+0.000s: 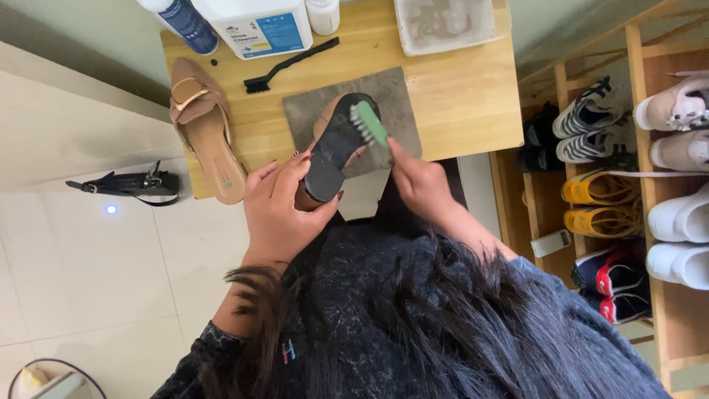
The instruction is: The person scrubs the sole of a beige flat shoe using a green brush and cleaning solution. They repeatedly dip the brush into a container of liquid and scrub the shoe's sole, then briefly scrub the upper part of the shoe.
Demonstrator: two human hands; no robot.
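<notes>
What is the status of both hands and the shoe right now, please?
Left hand clamps the upturned shoe at its heel. Right hand holds the green brush on the black sole. Grey mat beneath; nothing blocking.

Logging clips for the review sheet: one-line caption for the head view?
Left hand holds a tan shoe sole-up over a grey mat while right hand scrubs it with a green brush.

The left hand (284,207) curls around the heel end of the upturned shoe (336,148), fingers wrapped tight. The right hand (417,181), just right of that shoe, pinches shut with its wrist angled inward, forearm bare.
</notes>
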